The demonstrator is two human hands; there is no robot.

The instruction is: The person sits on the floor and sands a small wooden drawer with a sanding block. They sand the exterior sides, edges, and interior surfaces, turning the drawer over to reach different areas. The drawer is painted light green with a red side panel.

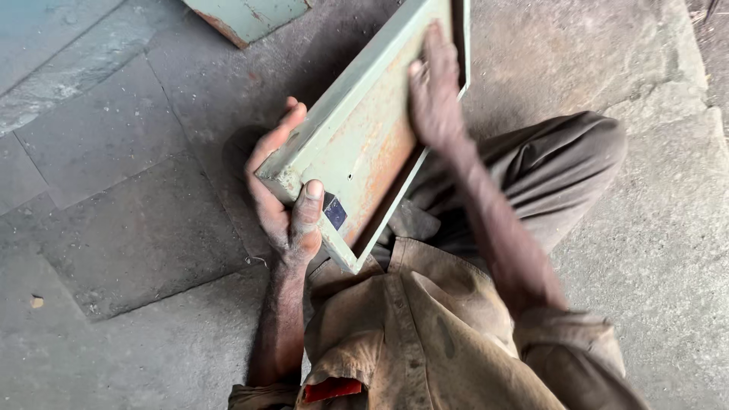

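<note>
A seated person's left hand (285,199) grips the near corner of a rusty green metal panel (363,133), steadying it at twelve o'clock; the right hand (434,91) presses flat on its face.

A worn stone-slab floor (114,152) (grey, dusty, seamed with joints) fills the scene. At its upper edge lies a second green metal piece (247,15) with rusted rim; a small tan scrap (36,302) rests far below-left of that piece.
</note>
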